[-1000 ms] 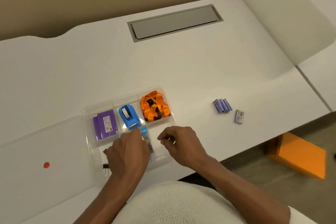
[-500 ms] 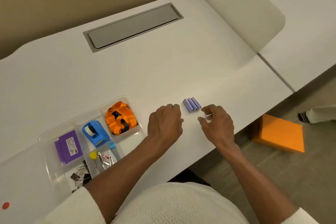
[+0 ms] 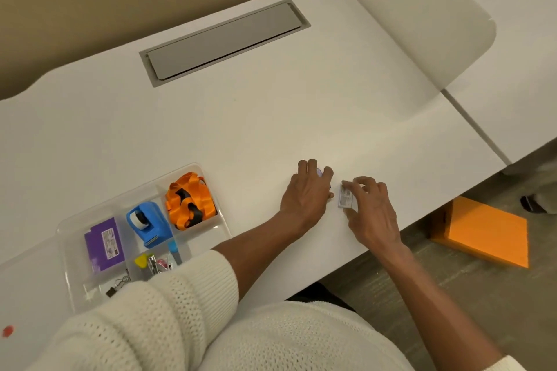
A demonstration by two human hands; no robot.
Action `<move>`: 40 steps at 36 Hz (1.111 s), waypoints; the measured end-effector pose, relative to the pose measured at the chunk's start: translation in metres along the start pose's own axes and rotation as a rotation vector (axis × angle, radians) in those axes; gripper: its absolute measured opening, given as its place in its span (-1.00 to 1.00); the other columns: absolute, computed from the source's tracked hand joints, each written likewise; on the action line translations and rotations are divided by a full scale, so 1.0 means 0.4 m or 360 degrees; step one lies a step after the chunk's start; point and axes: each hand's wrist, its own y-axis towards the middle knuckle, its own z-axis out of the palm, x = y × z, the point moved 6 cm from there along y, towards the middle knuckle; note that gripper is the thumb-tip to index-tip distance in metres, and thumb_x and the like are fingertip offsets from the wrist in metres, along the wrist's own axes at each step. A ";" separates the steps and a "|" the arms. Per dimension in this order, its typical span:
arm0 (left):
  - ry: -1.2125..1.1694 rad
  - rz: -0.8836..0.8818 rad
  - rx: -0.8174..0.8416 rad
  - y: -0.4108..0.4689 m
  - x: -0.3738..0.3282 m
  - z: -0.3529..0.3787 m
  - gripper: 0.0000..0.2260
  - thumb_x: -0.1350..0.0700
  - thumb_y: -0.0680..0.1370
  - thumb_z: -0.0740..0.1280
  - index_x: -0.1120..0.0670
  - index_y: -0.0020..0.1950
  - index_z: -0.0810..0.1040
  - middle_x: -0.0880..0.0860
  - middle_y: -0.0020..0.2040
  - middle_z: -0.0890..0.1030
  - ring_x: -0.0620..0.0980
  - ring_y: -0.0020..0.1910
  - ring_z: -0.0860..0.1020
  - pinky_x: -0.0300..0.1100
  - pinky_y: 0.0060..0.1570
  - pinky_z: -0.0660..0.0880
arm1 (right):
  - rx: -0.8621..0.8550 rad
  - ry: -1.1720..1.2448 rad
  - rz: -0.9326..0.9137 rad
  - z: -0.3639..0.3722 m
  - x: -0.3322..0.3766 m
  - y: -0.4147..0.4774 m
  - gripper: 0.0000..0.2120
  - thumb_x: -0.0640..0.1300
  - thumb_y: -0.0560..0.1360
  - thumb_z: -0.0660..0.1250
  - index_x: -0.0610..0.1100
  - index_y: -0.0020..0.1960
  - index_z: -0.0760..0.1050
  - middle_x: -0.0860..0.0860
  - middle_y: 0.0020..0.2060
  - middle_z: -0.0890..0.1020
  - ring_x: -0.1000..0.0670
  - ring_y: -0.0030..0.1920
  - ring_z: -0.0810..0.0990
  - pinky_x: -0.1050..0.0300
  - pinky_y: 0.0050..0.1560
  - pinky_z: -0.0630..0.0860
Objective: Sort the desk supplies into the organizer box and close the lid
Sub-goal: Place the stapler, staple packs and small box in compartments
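You are closing your right hand (image 3: 372, 214) on the small grey box (image 3: 346, 196), fingertips now touching its far and near edges where half a second ago they were only hovering; it is lying flat on the desk (image 3: 271, 117). At its nine o'clock, your left hand (image 3: 307, 190) is now covering the purple strips (image 3: 320, 171), fingers curled over them, though I cannot tell whether they are gripped. Both hands are therefore leaving the organizer (image 3: 64, 229), sitting well apart at nine o'clock with its lid (image 3: 18, 280) lying open. These look like the last loose supplies, so carrying them back and shutting the lid is likely all that is remaining.
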 end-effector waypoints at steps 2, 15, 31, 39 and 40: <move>0.0037 0.0028 -0.0019 -0.002 -0.003 0.002 -0.80 0.10 0.60 0.44 0.15 0.13 0.53 0.16 0.13 0.50 0.14 0.06 0.50 -0.11 -0.26 0.34 | -0.0006 0.0021 -0.0029 0.001 -0.003 0.005 -0.41 -0.19 0.40 0.58 -0.07 0.39 0.50 -0.09 0.29 0.52 -0.14 0.28 0.46 -0.03 -0.11 0.69; -0.0165 0.0007 -0.0130 -0.077 0.003 -0.083 -0.84 0.28 0.62 0.29 0.21 0.20 0.52 0.20 0.25 0.42 0.20 0.17 0.44 -0.02 -0.06 0.46 | 0.0121 0.0407 -0.0182 0.003 0.049 0.047 -0.50 -0.12 0.38 0.61 -0.08 0.28 0.57 -0.04 0.09 0.58 -0.04 -0.01 0.65 0.15 -0.09 0.64; -0.0063 -0.0505 -0.0415 -0.458 0.282 -0.285 -0.61 0.15 0.36 0.66 0.09 0.16 0.71 0.12 0.18 0.63 0.16 0.17 0.59 0.01 -0.04 0.64 | 0.0254 0.0729 -0.0740 -0.031 0.442 -0.053 -0.56 0.12 0.42 0.53 0.07 0.25 0.55 0.12 0.10 0.59 0.10 -0.03 0.60 0.30 -0.11 0.61; -0.0112 -0.0549 -0.0153 -0.533 0.320 -0.197 -0.59 0.09 0.57 0.47 0.07 0.43 0.57 0.11 0.43 0.50 0.10 0.42 0.44 -0.08 0.30 0.50 | 0.0361 0.0482 -0.1126 -0.005 0.580 -0.108 -0.63 0.01 0.40 0.49 0.05 0.18 0.54 0.15 0.12 0.58 0.08 0.09 0.49 0.04 -0.10 0.64; -0.0127 -0.0558 -0.0129 -0.539 0.325 -0.189 -0.58 0.09 0.60 0.44 0.06 0.46 0.53 0.10 0.46 0.47 0.08 0.44 0.41 -0.10 0.33 0.47 | 0.0379 0.0457 -0.1128 0.000 0.584 -0.109 -0.63 0.02 0.39 0.51 0.06 0.16 0.54 0.15 0.12 0.59 0.08 0.09 0.49 0.05 -0.10 0.64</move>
